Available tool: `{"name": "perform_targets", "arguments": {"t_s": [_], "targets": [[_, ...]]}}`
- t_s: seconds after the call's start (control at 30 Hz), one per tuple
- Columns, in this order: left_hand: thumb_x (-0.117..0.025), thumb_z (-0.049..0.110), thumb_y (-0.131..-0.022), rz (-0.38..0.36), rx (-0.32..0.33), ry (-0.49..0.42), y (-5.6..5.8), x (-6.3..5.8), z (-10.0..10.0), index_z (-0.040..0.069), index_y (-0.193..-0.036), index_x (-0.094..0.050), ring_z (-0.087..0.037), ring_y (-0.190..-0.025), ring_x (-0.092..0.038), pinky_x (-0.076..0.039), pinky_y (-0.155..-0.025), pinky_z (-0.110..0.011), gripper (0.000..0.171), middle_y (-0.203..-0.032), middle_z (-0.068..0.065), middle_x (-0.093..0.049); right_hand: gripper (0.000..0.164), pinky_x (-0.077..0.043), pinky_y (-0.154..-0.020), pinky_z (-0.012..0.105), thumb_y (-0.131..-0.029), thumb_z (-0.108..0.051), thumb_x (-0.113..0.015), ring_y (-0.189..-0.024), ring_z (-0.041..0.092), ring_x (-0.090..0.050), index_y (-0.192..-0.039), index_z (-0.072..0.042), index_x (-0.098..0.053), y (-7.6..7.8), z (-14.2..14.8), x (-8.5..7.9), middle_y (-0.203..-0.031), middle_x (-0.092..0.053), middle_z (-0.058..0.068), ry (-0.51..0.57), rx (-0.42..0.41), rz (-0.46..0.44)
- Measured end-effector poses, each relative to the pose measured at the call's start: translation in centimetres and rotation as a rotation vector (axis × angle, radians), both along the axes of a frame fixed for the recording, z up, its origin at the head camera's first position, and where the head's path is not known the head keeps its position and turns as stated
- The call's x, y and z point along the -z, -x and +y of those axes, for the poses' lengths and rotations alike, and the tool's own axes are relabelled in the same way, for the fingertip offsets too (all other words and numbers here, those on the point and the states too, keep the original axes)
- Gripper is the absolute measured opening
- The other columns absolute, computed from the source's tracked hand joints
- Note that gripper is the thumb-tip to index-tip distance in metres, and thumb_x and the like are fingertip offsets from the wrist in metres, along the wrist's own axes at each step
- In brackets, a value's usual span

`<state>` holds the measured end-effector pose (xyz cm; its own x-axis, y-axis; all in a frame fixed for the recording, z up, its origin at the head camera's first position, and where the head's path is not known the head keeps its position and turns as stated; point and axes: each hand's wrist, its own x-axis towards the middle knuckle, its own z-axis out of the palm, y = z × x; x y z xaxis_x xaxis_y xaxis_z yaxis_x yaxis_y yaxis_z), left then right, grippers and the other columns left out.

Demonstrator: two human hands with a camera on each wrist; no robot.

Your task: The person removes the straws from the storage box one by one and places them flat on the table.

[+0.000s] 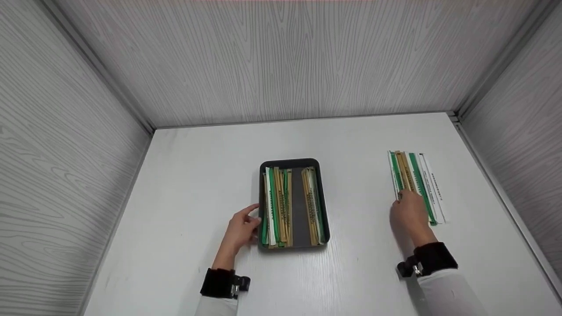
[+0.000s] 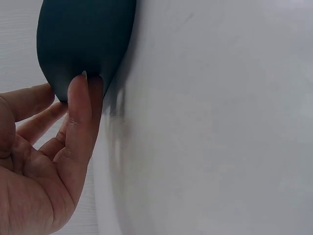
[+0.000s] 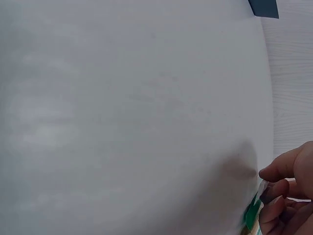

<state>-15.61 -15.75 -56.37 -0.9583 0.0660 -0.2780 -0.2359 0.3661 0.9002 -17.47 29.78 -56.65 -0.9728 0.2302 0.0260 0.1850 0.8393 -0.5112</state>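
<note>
In the head view, a dark tray (image 1: 323, 206) holds several long, slim printed stick packets (image 1: 281, 206) in green, white and brown. My left hand (image 1: 240, 228) grips the tray's left side, thumb and fingers against its outer wall; the left wrist view shows fingertips (image 2: 79, 95) pressed on the dark wall. To the right, several more slim packets (image 1: 419, 180) lie side by side on the table. My right hand (image 1: 412, 211) is over their near ends. In the right wrist view its fingers pinch the end of a green-and-clear packet (image 3: 252, 213); the rest of that packet is out of frame.
The white table (image 1: 197, 175) is enclosed by pale wood-grain panels at the back (image 1: 285, 61), left and right. Inside the tray, a bare grey strip (image 1: 301, 206) separates two groups of packets. Each wrist wears a black strap with a small camera.
</note>
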Motion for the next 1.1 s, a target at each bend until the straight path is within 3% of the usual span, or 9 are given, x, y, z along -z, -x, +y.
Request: {"name": "perform_targets", "arguments": {"t_s": [0.27, 0.43, 0.63, 0.87, 1.1], "targets": [[-0.058, 0.010, -0.098, -0.011, -0.009, 0.010, 0.1, 0.1, 0.0, 0.014, -0.144, -0.051, -0.021, -0.068, -0.061, -0.054, -0.057, -0.038, 0.046, -0.091, -0.012, -0.058, 0.022, -0.049, -0.065, 0.048, -0.091, 0.002, -0.050, -0.084, 0.038, -0.062, -0.103, 0.013, -0.063, 0.0, 0.2, 0.1, -0.097, -0.063, 0.031, 0.025, 0.004, 0.013], [-0.059, 0.010, -0.097, -0.016, -0.016, 0.025, 0.2, 0.2, 0.1, 0.014, -0.143, -0.052, -0.020, -0.068, -0.060, -0.054, -0.058, -0.037, 0.047, -0.090, -0.011, -0.058, 0.018, -0.048, -0.063, 0.047, -0.088, 0.004, -0.050, -0.078, 0.036, -0.061, -0.095, 0.012, -0.064, 0.0, 0.3, -0.1, -0.091, -0.063, 0.030, 0.021, -0.005, 0.053], [-0.059, 0.011, -0.098, -0.035, -0.019, 0.021, 0.2, 0.2, 0.1, 0.016, -0.143, -0.052, -0.020, -0.069, -0.060, -0.053, -0.058, -0.037, 0.046, -0.091, -0.011, -0.057, 0.032, -0.049, -0.073, 0.051, -0.091, -0.001, -0.056, -0.092, 0.043, -0.061, -0.119, 0.015, -0.058, 0.2, -0.9, -1.4, -0.104, -0.061, 0.033, 0.020, -0.011, 0.040], [-0.059, 0.011, -0.098, -0.040, -0.027, 0.033, 0.2, 0.2, 0.1, 0.016, -0.143, -0.052, -0.021, -0.071, -0.059, -0.053, -0.059, -0.036, 0.046, -0.092, -0.011, -0.057, 0.033, -0.046, -0.066, 0.046, -0.090, -0.007, -0.065, -0.078, 0.032, -0.058, -0.119, 0.007, -0.061, -0.1, -5.5, -4.1, -0.089, -0.060, 0.020, -0.001, -0.144, 0.149], [-0.059, 0.011, -0.098, -0.049, -0.026, 0.030, 0.4, 0.3, 0.1, 0.017, -0.143, -0.052, -0.021, -0.072, -0.059, -0.053, -0.059, -0.035, 0.046, -0.092, -0.011, -0.057, 0.029, -0.047, -0.063, 0.040, -0.088, -0.009, -0.069, -0.074, 0.024, -0.057, -0.116, -0.001, -0.066, -1.4, -12.3, -5.6, -0.086, -0.062, 0.010, 0.033, -0.333, 0.134]]}}
